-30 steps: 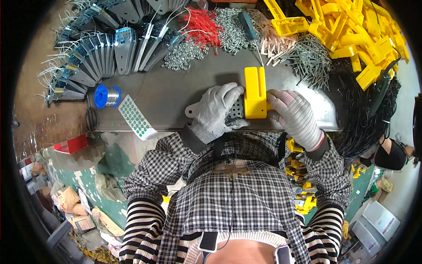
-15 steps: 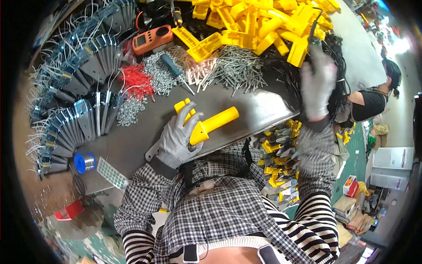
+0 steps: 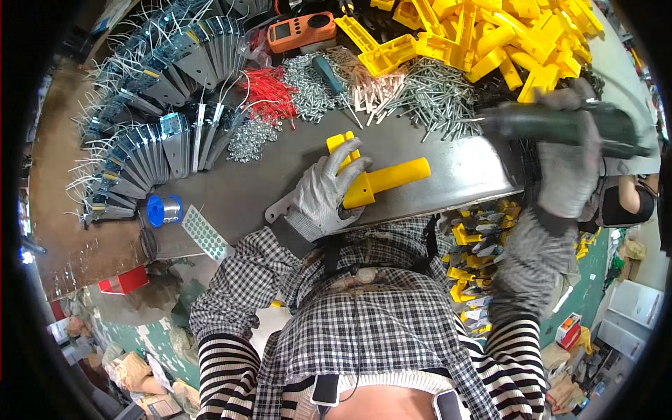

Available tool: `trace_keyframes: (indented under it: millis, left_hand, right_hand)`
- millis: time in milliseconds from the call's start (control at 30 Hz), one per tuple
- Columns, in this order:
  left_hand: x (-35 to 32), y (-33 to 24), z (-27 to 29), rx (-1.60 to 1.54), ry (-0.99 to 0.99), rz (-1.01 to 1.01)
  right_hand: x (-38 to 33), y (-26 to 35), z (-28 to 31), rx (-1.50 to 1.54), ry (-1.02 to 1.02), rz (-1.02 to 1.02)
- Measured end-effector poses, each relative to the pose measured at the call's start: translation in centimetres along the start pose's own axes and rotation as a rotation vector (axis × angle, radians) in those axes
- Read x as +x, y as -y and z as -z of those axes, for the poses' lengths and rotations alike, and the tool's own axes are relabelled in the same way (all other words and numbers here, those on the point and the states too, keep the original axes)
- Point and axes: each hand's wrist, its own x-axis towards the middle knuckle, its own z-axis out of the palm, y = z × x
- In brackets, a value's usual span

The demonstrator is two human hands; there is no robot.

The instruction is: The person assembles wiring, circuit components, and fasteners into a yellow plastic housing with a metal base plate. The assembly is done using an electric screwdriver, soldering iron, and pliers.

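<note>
My left hand [image 3: 323, 192], in a grey work glove, is closed around a yellow plastic handle shell [image 3: 402, 176] at the table's front edge. A prong of the shell rises past my fingers, and its round grip points right. From under my wrist a flat grey metal blade [image 3: 281, 207] sticks out to the left. On the right, my gloved right hand [image 3: 570, 175] grips a dark electric screwdriver [image 3: 535, 126], blurred by motion. Its thin bit points left, over the table toward the long screws [image 3: 437, 98].
Yellow plastic shells [image 3: 490, 42] are heaped at the back. Before them lie small screws [image 3: 308, 87], red parts [image 3: 269, 96], a teal screwdriver [image 3: 327, 75] and an orange meter [image 3: 301, 32]. Wired grey pieces [image 3: 140, 164] line the left, near a solder spool [image 3: 164, 210]. Another person [image 3: 626, 203] is at right.
My right hand, blurred near the black cables before, now has the electric screwdriver in its grip. The left hand keeps hold of the yellow shell. The whole view has shifted.
</note>
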Motion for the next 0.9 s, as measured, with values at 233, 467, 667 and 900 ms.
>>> trace_keyframes:
  millis: [233, 467, 667, 900]
  left_hand:
    - [0.6, -0.2, -0.4, 0.077, -0.035, -0.069]
    - [0.7, -0.6, -0.2, 0.034, -0.039, -0.041]
    - [0.6, -0.6, 0.1, 0.008, -0.037, -0.014]
    - [0.3, 0.1, 2.1, -0.087, -0.111, -0.074]
  right_hand:
    - [-3.4, -10.4, -2.6, 0.418, -0.278, -0.268]
    - [-4.0, -11.9, -2.1, 0.541, -0.314, -0.347]
    - [-4.3, -12.8, -1.8, 0.566, -0.305, -0.405]
    - [-4.6, -13.2, -2.3, 0.522, -0.348, -0.408]
